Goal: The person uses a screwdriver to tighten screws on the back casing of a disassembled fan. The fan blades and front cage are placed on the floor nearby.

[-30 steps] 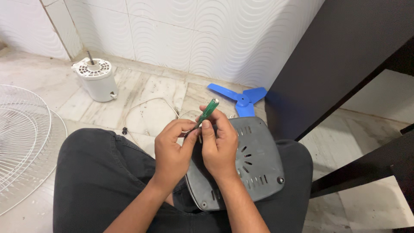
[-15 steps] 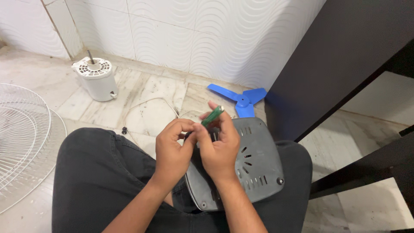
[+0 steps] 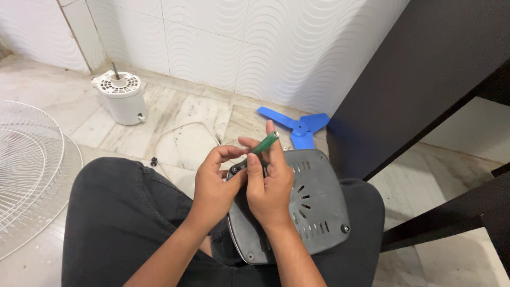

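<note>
While the head camera looks down onto a lap in dark, soft-weave trousers (image 3: 122, 212), both bare hands meet just above a grey moulded plastic fan base (image 3: 313, 207) that rests on the thighs, its smooth shell cut with short vent slots and rounded at the corners. Held in the right hand (image 3: 268, 183) is a slim screwdriver (image 3: 260, 149) with a glossy green translucent handle, tilted up to the right, the fingers (image 3: 273, 141) curled narrowly around it and the thumb lying along the shaft. Close against it, the left hand (image 3: 215, 183) has its fingers bent inward and pinched on the dark lower end of the tool, touching the right thumb. On the pale veined marble floor (image 3: 186, 127) beyond the knees lies a blue three-bladed plastic propeller (image 3: 300, 127), flat and matte, near the foot of a dark panel (image 3: 419, 74). Farther left stands a white cylindrical motor housing (image 3: 122, 98) with a slotted top and a thin metal shaft upright from its centre. A thin pale cord (image 3: 175, 130) loops across the floor, and a round white wire grille (image 3: 26, 170) lies at the left edge. Wavy embossed white tiles (image 3: 234, 42) cover the wall.
</note>
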